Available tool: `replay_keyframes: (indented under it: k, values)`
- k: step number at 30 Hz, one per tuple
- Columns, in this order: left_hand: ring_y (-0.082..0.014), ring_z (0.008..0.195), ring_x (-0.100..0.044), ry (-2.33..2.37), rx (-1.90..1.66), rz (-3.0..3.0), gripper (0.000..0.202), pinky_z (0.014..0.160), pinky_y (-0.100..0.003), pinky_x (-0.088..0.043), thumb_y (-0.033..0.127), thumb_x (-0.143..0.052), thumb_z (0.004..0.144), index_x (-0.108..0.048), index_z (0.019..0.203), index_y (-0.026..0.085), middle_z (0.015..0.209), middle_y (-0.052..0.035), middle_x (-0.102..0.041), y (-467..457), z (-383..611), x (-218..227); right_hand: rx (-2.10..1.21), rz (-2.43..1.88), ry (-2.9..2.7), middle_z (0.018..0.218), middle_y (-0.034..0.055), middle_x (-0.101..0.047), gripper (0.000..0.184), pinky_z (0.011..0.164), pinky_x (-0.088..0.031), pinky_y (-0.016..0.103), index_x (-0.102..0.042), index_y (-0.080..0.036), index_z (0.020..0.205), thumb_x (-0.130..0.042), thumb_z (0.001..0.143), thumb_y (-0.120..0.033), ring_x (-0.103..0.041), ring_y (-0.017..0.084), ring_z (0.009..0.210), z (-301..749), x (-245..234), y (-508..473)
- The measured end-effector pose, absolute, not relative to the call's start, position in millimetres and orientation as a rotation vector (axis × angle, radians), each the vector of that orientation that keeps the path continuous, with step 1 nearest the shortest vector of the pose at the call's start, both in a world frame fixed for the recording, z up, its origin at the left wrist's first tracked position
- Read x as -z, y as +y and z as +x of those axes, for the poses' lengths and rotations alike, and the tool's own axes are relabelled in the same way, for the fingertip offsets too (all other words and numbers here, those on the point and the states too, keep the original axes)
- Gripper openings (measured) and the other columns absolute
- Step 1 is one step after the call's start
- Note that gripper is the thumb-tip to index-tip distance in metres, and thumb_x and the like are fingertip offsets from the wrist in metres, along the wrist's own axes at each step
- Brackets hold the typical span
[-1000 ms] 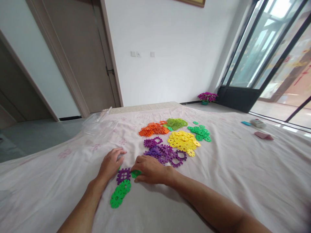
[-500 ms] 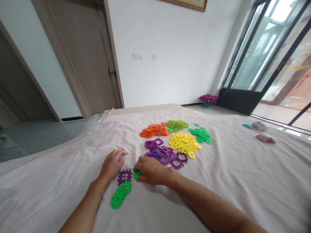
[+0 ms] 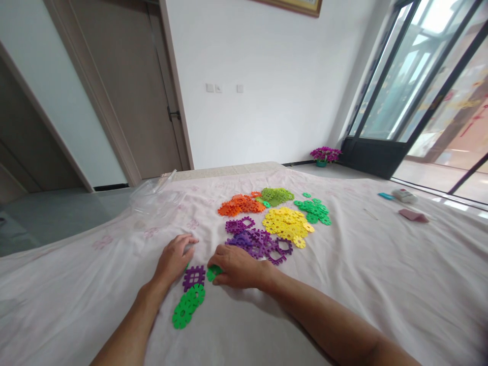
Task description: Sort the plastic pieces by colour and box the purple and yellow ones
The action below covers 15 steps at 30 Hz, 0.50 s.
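My right hand (image 3: 238, 267) has its fingers and thumb closed around a green notched disc (image 3: 213, 273), low over the sheet. The thumb and fingers of my left hand (image 3: 175, 258) are curved but apart, resting on the cloth, with nothing visible between them. A sliver of green shows at its lower edge; the rest of that piece is hidden. Between my hands lies a purple square grid piece (image 3: 194, 277). Overlapping green notched discs (image 3: 186, 307) lie just below it. Beyond my right hand is a pile of purple frame pieces (image 3: 255, 242).
Farther back are piles of orange pieces (image 3: 241, 205), lime-green pieces (image 3: 277, 195), yellow discs (image 3: 287, 223) and green discs (image 3: 314, 210). A clear plastic bag (image 3: 152, 195) sits back left. A pink item (image 3: 413, 215) and a blue item (image 3: 386, 196) lie on the wrinkled sheet (image 3: 366, 284) at right.
The view has shifted slightly, so everything sits a little farther left. My hands and the pieces keep nearly the same places relative to each other.
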<state>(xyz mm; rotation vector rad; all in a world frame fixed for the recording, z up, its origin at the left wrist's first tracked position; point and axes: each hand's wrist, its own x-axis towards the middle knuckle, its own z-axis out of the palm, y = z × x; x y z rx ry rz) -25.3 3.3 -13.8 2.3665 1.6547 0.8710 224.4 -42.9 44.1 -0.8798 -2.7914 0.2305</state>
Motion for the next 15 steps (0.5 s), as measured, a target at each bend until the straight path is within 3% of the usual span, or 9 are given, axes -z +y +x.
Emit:
replay_keyframes:
  k: [15]
  values:
    - [-0.0227,0.116,-0.059,1.65,-0.914,2.345,0.029,0.105,-0.039,-0.044,0.024,-0.051,0.083,-0.07,0.105,0.023,0.119,-0.0054,-0.065,2.3,-24.0,11.9,-0.303,-0.878,-2.77,0.097,0.0043,-0.062,0.037,0.076,-0.041,0.026,-0.065,-0.02,0.109,-0.071,0.081,-0.044,-0.058,0.018,0.089,226.2,-40.8,-38.9]
